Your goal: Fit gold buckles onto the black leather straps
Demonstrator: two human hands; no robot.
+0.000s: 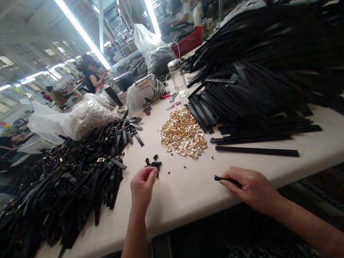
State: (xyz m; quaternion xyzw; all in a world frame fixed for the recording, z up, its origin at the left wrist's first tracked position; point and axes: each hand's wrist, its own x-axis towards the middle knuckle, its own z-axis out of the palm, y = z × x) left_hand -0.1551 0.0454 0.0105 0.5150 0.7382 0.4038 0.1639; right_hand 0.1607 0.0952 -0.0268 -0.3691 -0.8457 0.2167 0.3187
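Observation:
My left hand (142, 187) is over the pale table, thumb and fingertips pinched together at the edge of a small heap of black loops (154, 162). Whether a loop is between those fingertips is too small to tell. In my right hand (252, 186) is a black strap (228, 179), gripped between thumb and fingers, with its folded-looking end sticking out to the left. Beyond both hands lies a pile of gold-coloured metal buckles (182, 132). A loose flat black strap (257, 151) rests beyond my right hand.
Straps with gold fittings (79, 181) are heaped on the left. A large stack of black straps (244, 96) covers the right. Farther back are a glass jar (178, 79), a red basket (189, 41) and plastic bags (84, 116). People (91, 74) sit working beyond the table.

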